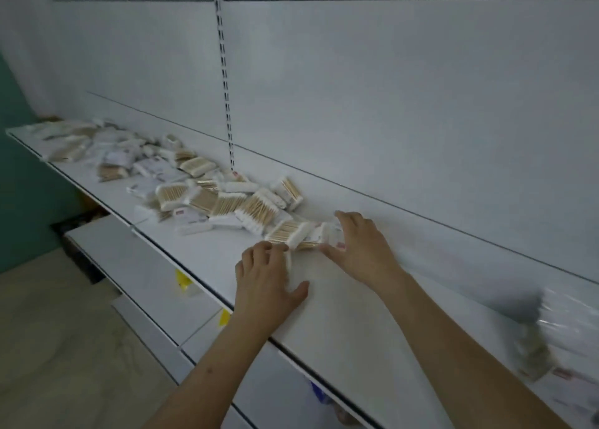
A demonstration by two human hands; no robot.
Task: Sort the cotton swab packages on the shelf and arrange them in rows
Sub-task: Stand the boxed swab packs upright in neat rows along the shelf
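The cotton swab packages [207, 198] lie in a messy heap on the white shelf [340, 315], from the far left end up to the hands. They look small, flat and very light. The clear wrap looks smooth, so they may slide on the shelf and over each other. The sticks inside seem thin, so a hard squeeze could bend them. A good way to hold one is probably by its two long sides, or to push it flat with straight fingers.

The right hand [359, 250] is spread wide, fingers bent over the nearest package [319, 237] at the end of the heap, thumb at its near edge. The left hand [267, 282] rests on the shelf just beside it, fingers curled a little. There seems to be something white under its fingers, but I cannot tell if it holds it.

The picture is blurry. The labels are too small to read. At the far right, more wrapped things [551, 341] are smeared and cut off. The lower shelves [129, 260] are partly hidden.
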